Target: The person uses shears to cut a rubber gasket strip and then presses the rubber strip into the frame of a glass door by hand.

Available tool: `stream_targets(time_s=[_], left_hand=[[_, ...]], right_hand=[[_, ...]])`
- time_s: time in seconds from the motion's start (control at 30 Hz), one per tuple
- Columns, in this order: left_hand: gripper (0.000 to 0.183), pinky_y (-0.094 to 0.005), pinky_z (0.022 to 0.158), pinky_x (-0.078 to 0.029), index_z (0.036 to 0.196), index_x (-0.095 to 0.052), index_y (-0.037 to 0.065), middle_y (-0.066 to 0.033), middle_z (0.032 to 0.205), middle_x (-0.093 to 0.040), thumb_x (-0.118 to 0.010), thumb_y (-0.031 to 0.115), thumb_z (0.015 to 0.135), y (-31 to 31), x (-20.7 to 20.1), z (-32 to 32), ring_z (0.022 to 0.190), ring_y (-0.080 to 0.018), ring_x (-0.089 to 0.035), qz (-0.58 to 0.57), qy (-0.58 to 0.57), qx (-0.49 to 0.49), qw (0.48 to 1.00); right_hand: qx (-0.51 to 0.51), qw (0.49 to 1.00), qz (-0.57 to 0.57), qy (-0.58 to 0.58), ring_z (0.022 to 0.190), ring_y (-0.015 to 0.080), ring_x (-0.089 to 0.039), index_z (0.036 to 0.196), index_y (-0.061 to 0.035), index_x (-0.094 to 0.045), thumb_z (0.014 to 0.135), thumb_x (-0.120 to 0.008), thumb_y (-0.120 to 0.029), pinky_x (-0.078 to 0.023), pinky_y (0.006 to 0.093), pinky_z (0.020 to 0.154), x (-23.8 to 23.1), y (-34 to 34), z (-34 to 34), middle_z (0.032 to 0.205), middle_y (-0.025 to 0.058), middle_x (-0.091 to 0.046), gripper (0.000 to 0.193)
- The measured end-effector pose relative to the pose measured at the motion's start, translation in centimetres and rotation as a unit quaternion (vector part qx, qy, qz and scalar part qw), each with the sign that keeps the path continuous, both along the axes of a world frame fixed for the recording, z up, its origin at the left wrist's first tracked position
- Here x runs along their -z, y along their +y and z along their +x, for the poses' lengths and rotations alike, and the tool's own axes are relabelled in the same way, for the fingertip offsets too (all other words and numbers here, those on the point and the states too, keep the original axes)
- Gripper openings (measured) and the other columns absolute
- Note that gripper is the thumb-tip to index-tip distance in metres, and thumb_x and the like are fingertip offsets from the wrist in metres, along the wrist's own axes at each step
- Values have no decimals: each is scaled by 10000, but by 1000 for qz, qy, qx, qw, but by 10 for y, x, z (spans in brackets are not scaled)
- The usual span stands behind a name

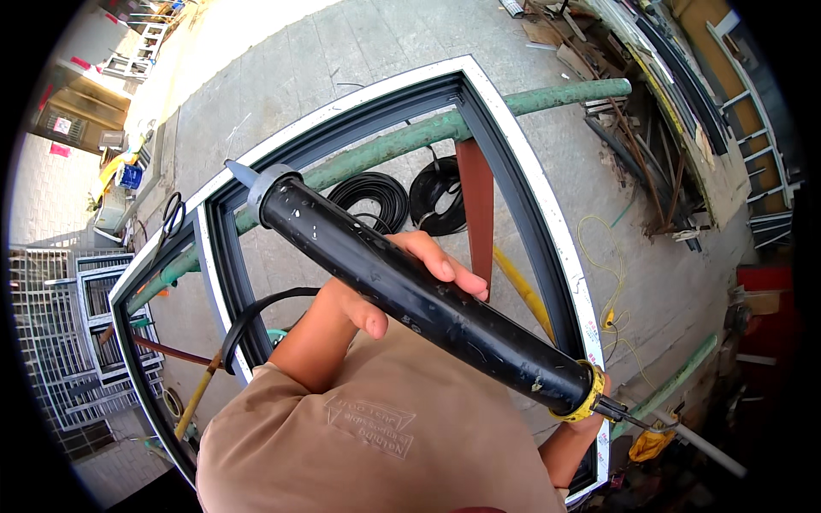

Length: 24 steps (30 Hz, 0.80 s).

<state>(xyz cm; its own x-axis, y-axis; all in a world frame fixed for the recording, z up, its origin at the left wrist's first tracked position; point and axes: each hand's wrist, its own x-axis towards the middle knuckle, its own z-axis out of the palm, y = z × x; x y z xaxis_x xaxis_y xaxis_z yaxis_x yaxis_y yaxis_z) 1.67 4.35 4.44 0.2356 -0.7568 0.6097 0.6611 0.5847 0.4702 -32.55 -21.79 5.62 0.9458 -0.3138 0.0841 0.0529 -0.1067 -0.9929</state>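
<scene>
A long black caulking gun (410, 299) with a grey nozzle (243, 174) lies slantwise across my view, nozzle up at the left. My left hand (428, 256) is wrapped round its barrel from beneath, with the thumb on the near side and fingertips on the far side. At the lower right, by the yellow collar (583, 393), my right hand (606, 383) holds the rear end. Most of that hand and its fingers are hidden behind the gun. Below the gun lies a dark window frame (547, 197) with white outer edges.
Green pipes (573, 96) support the frame. Coils of black hose (368, 201) lie on the concrete floor beneath it. A brown bar (475, 197) and a yellow pole (523, 291) show through the opening. Scrap metal (654, 171) is piled at right; metal grilles (51, 333) stand at left.
</scene>
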Motion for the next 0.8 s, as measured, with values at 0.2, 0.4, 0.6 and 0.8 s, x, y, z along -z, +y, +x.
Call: stream_targets(time_s=[0.2, 0.4, 0.6, 0.8], left_hand=[[844, -531, 1206, -574, 1526, -604, -90, -429, 1560, -607, -1044, 207, 869, -1, -26, 52, 1462, -489, -664, -52, -57, -43, 996], [866, -530, 1180, -596, 1510, -582, -150, -459, 1510, -622, -1042, 220, 876, 15, -41, 94, 1440, -511, -670, -90, -50, -132, 986], [863, -533, 1173, -595, 1528, -610, -33, -327, 1500, -712, -1018, 370, 883, 59, -44, 129, 1400, -411, -722, 73, -14, -229, 971], [816, -527, 1150, -608, 1479, -660, -14, -272, 1420, -776, -928, 496, 902, 114, -70, 118, 1286, -370, -781, 177, 2, -451, 875]], right_hand=[[-62, 993, -40, 88, 633, 303, -728, 718, 20, -709, 836, -865, -144, -581, 384, 646, 2, -9, 47, 699, 153, -724, 256], [1, 997, -25, 70, 679, 281, -727, 826, -1, -734, 819, -897, -116, -580, 389, 670, -8, -3, 122, 765, 127, -732, 199], [-4, 970, -235, -67, 867, 267, -749, 1559, 8, -579, 922, -930, -303, -587, 383, 784, 61, -32, 163, 1177, 147, -775, 792], [-203, 949, 243, -2, 683, 161, -587, 1557, 77, -557, 922, -879, -283, -489, 329, 643, 15, 3, 287, 906, 63, -650, 797]])
